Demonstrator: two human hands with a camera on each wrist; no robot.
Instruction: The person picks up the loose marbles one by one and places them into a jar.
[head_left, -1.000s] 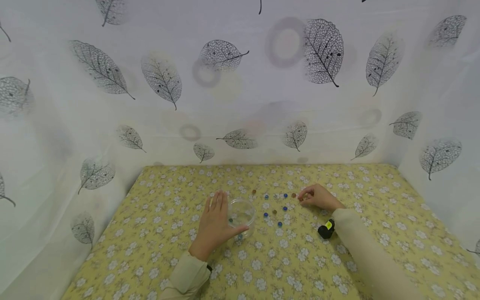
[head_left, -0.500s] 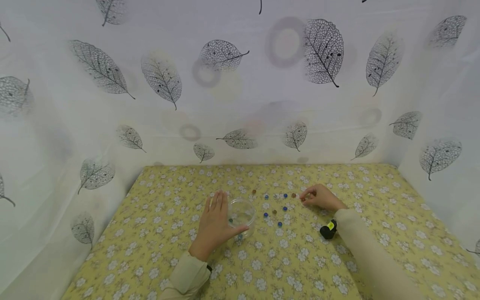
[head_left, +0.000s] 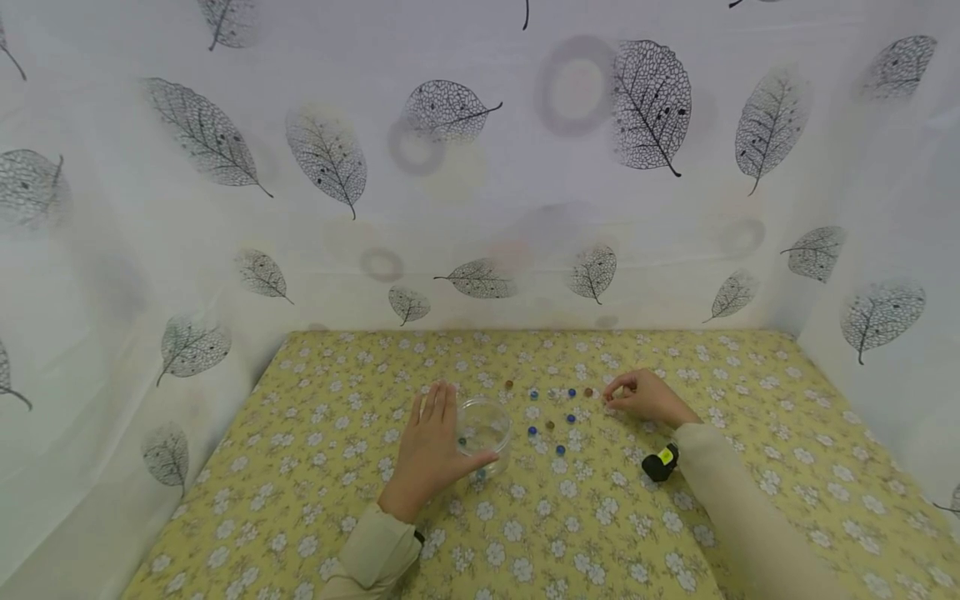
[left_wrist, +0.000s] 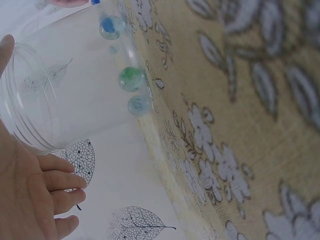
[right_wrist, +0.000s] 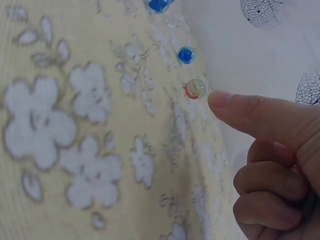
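A clear round jar (head_left: 483, 433) stands on the flowered cloth, with several marbles inside, among them a green one (left_wrist: 131, 79). Against its left side lies my left hand (head_left: 429, 454), fingers straight and thumb across the near side; the left wrist view shows the palm (left_wrist: 25, 192) by the rim. My right hand (head_left: 647, 398) is just right of a brownish marble (head_left: 588, 392). In the right wrist view one digit of the right hand (right_wrist: 275, 155) points at a clear-and-red marble (right_wrist: 195, 89), other fingers curled under it. Nothing held shows; the inner side of the curl is hidden.
Several loose marbles are spread between the jar and my right hand, including a blue one (head_left: 560, 449) nearest me and a brown one (head_left: 509, 384) farther back. A black device (head_left: 660, 463) is at the right wrist. Leaf-print sheeting (head_left: 480, 208) surrounds the table (head_left: 345, 517).
My right hand has drawn slightly to the right, away from the brownish marble. The left hand and the jar have stayed in place, and the loose marbles lie as before.
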